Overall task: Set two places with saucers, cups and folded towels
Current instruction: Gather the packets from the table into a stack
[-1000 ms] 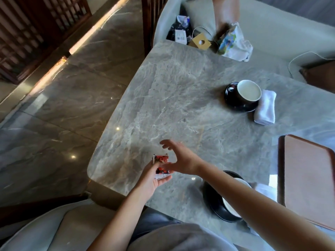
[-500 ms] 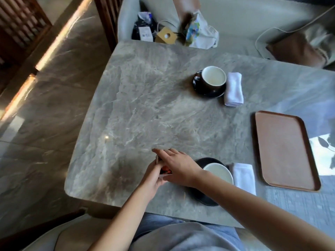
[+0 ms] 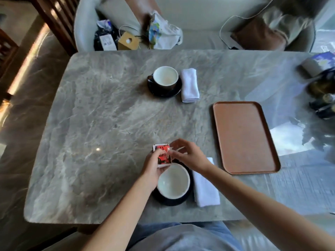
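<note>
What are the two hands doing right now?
Left hand: closed, holding the small red packet.
Right hand: fingers pinched at the packet's top edge.

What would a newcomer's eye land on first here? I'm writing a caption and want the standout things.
First, the two hands meeting at the near edge of the marble table: the left hand grips a small red-and-white packet while the right hand works at its top, just above the near cup on its dark saucer. Then the matching far cup with a folded white towel beside it, and the bare brown tray to the right.
</note>
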A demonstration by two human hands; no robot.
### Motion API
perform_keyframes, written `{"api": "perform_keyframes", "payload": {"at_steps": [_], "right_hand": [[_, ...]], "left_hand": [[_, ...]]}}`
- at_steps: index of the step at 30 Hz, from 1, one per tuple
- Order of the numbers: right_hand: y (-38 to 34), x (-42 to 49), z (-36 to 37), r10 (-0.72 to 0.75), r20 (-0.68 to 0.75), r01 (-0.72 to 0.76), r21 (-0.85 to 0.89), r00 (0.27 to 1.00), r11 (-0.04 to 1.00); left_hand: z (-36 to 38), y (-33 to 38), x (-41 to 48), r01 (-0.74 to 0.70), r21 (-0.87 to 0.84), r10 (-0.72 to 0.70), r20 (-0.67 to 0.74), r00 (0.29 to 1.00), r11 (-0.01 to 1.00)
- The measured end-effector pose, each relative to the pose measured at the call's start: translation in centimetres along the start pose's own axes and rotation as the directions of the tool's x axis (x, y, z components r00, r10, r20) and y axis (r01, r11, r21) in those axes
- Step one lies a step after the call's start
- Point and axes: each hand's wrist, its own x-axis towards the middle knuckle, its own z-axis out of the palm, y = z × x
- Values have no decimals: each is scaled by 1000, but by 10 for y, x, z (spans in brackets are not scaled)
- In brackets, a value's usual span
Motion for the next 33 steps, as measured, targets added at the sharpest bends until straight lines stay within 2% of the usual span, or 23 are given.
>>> {"api": "perform_keyframes", "payload": {"at_steps": [5,9,13,16,22,27,29,33], "right_hand": [[34,-13,-42,108,-44,-93,253,993,963],[66,-17,-78,215,-75,-183,305,974,934],[99,-16,-114,279,-146,-203,391,949,898],[119,-7,-145,325,-183,-234,392,928,889],[146,33,-192,290,-285,-205,294,914,934],[156,65,-211,185,-303,-176,57,935,983],[155,75,-218,132,-295,-160,-73,946,984],[155,87,-224,65,-264,-128,-225,962,966]], "left_hand": [[63,-22,12,-2,33,2,-2,1000,999],[114,-44,23,33,70,-34,12,999,997],[163,-65,40,19,172,-23,18,1000,985],[195,-73,53,20,224,-29,36,999,974],[242,-63,78,-1,233,-15,68,998,973],[265,-48,96,3,276,-30,95,995,961],[270,-43,104,5,315,-34,88,996,949],[280,-38,124,-2,426,-23,53,998,905]]}}
